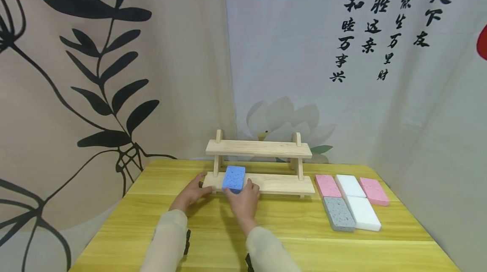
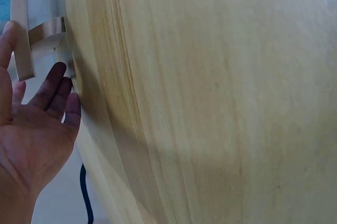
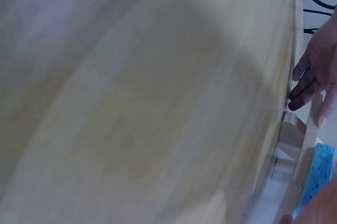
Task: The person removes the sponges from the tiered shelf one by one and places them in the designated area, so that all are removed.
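Observation:
A blue sponge sits on the lower board of a two-tier wooden shelf, near its left end. My right hand grips the sponge from the front, thumb at its near edge and fingers at its right side. At the board's left end is my left hand, its thumb against the front edge. In the left wrist view, the fingers of that left hand are loosely extended beside the board. Only part of my right hand shows in the right wrist view, beside the speckled blue sponge.
Right of the shelf on the wooden table lie a pink sponge, a grey sponge, two white blocks and another pink sponge, grouped closely. The shelf's upper board overhangs behind. Printed curtains hang behind the table.

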`<state>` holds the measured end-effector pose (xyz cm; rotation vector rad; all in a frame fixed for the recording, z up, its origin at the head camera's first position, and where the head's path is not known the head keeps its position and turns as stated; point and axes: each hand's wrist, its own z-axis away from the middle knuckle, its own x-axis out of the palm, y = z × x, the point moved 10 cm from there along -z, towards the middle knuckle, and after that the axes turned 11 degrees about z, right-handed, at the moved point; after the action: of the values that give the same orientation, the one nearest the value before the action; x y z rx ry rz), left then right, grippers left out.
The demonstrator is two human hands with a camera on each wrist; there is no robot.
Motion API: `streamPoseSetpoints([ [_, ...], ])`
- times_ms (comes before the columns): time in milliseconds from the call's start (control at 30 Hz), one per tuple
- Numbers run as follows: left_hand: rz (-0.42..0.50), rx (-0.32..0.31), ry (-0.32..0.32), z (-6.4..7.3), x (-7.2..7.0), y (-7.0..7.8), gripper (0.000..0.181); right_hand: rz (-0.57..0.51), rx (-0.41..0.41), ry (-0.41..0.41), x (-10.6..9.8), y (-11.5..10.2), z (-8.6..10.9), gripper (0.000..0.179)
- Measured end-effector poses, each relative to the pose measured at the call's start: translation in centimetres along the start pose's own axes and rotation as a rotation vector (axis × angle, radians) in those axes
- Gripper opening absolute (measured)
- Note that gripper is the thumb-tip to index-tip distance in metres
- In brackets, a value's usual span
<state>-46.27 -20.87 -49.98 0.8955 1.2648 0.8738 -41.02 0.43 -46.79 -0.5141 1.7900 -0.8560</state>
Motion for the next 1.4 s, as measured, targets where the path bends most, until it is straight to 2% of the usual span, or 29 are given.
streamPoseSetpoints([
  [100,0.017,-0.006,0.001,0.1,0.1,-0.1,0.084,0.003,0.002,0.008,0.2,-0.2,0.1,0.095],
  [300,0.026,0.022,-0.001,0.1,0.5,0.1,0.085,-0.004,0.017,0.014,0.4,-0.4,0.3,0.093],
  [400,0.03,0.03,-0.004,0.2,0.8,0.3,0.084,0.022,0.028,0.017,0.5,-0.2,0.2,0.094],
  [633,0.034,0.005,0.004,-0.2,1.3,0.1,0.086,0.071,0.031,0.034,0.3,0.4,-0.2,0.094],
  [833,0.05,0.018,-0.008,-0.5,1.7,0.2,0.087,0.105,0.025,0.053,-0.1,0.4,-0.7,0.086],
  [1067,0.033,-0.004,0.002,-0.3,1.2,0.1,0.085,0.094,0.009,0.036,0.1,0.3,-0.9,0.074],
  [1400,0.03,0.0,0.012,0.2,0.1,0.2,0.082,0.015,-0.012,-0.03,0.5,0.2,-1.0,0.078],
])
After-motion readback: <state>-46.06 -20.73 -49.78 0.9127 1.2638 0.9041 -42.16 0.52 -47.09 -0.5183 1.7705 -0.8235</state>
